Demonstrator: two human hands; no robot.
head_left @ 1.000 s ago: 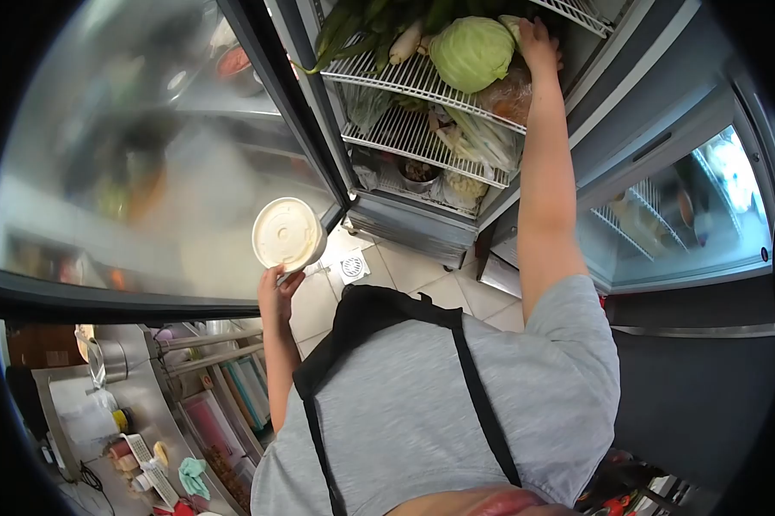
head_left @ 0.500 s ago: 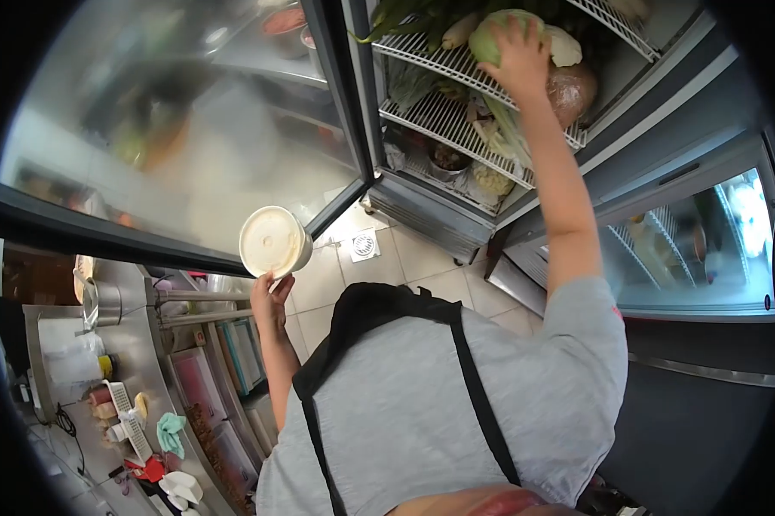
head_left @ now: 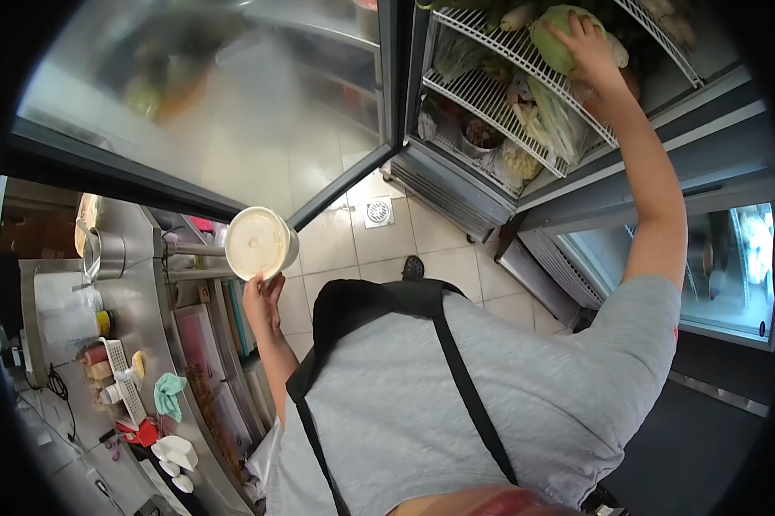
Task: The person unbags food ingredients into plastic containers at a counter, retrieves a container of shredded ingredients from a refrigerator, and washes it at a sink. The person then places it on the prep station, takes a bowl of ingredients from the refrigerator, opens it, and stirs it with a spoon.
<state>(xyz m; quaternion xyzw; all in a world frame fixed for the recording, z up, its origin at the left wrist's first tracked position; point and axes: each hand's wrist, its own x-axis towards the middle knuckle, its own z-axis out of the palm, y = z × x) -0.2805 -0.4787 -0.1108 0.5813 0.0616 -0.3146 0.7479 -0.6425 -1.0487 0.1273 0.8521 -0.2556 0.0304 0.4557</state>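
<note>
My left hand (head_left: 263, 297) holds a round white tub (head_left: 258, 243) with a pale lid from below, its fingers against the side and base. The tub is beside the frosted glass door (head_left: 189, 95). My right hand (head_left: 589, 52) reaches into the open fridge, its fingers spread and curved over a pale green cabbage (head_left: 559, 39) on the upper wire shelf (head_left: 508, 53). The underside of its grip is hidden. A whitish vegetable and a brownish bagged item lie by the cabbage, partly behind my hand and forearm.
Leafy vegetables (head_left: 555, 116) and a bowl (head_left: 480, 136) sit on lower shelves. A second lit fridge (head_left: 731, 258) stands on the right. On the left, a steel counter (head_left: 151, 297) carries a metal pot (head_left: 104, 254), a white basket (head_left: 125, 387) and a green cloth (head_left: 170, 396). A drain (head_left: 378, 211) is in the tiled floor.
The view has shifted, so the fridge and my right arm appear farther right. My right hand stays on the cabbage, and my left keeps hold of the tub. A shoe now shows below.
</note>
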